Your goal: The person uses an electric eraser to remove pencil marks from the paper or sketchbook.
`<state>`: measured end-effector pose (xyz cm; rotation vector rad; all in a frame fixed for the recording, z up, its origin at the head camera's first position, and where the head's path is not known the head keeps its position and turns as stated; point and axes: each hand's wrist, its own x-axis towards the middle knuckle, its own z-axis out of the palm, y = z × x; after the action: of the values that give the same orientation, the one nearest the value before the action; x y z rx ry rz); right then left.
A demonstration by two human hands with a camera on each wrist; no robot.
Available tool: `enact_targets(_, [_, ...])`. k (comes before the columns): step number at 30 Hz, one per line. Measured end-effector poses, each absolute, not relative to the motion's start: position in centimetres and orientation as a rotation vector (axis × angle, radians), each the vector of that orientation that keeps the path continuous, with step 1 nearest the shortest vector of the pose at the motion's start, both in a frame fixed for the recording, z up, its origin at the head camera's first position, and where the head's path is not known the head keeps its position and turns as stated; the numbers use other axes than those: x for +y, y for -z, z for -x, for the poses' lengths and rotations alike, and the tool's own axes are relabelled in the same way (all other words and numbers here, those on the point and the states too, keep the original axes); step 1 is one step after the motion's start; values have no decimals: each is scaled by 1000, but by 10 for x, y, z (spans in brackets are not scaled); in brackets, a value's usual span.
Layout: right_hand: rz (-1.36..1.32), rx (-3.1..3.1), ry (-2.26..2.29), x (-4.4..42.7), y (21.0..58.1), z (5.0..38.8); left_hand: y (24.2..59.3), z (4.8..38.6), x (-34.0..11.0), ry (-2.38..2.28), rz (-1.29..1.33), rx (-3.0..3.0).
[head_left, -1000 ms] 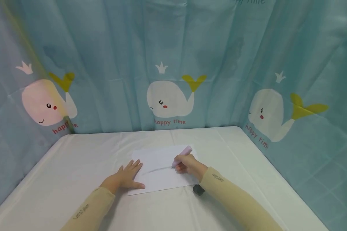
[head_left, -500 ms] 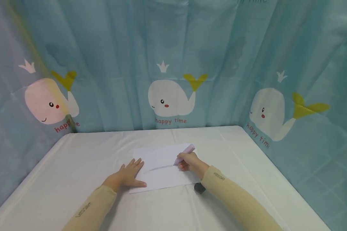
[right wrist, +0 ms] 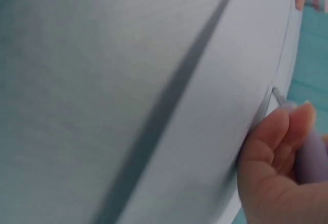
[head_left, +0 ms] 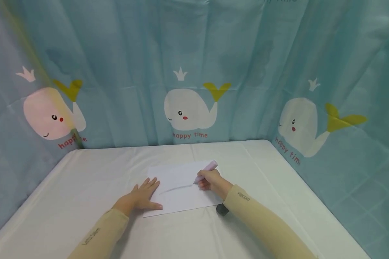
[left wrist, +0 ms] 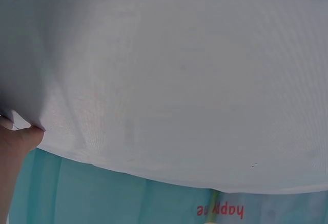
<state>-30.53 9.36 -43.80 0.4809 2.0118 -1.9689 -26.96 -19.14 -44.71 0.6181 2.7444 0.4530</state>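
In the head view a sheet of white paper (head_left: 178,201) lies on the white-covered table. A faint grey, slightly curved line (head_left: 176,188) crosses its middle. My left hand (head_left: 142,196) rests with spread fingers on the paper's left edge. My right hand (head_left: 211,180) pinches a lilac marker (head_left: 210,166), tilted, its tip at the line's right end. The right wrist view shows the thumb and fingers round the marker (right wrist: 311,157), the tip at the paper's surface. At the left edge of the left wrist view, part of the left hand (left wrist: 18,144) appears.
A small black round object (head_left: 221,209), its kind unclear, lies by the paper's lower right corner, partly behind the right sleeve (head_left: 262,219). White cloth covers the table (head_left: 94,176). Blue curtains (head_left: 133,72) with whale prints stand behind and at both sides.
The marker tip and right hand have shifted slightly right and away from me over the paper. The left hand stays in place on the sheet. The view itself sways a little.
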Motion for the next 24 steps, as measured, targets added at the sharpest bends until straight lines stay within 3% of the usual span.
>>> enact_targets(24, [-452,2015,1952,92,437,305,446,268,-194,-476,-634,2744])
